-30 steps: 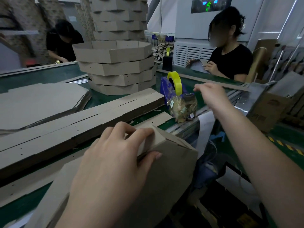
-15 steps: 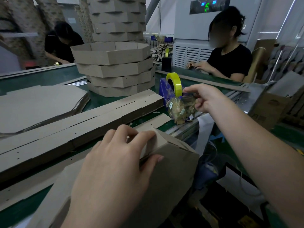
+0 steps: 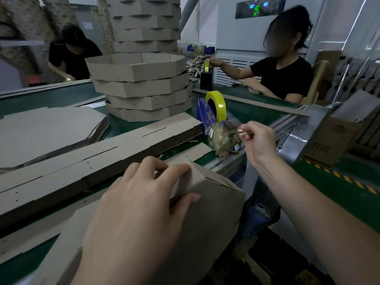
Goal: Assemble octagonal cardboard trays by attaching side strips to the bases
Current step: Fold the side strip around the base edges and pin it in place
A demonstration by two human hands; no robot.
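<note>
Nearest, the left hand (image 3: 133,212) curls over the folded side strip (image 3: 197,175), thumb pressing it against the octagonal base (image 3: 216,214) at the table's (image 3: 61,97) near edge. Slightly farther right, the right hand (image 3: 257,140) pinches clear tape (image 3: 239,131) beside the dispenser (image 3: 202,114). Farther left lie flat strips (image 3: 82,161); finished trays (image 3: 141,89) are stacked beyond.

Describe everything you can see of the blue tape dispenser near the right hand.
The tape dispenser has a blue, plastic-looking body and stands upright on the green table, past the cardboard strips. A yellow roll of tape sits on edge in it. Its near end is hidden under a wad of tape and cardboard scraps. The right hand pinches what looks like a clear strip running from that end.
</note>
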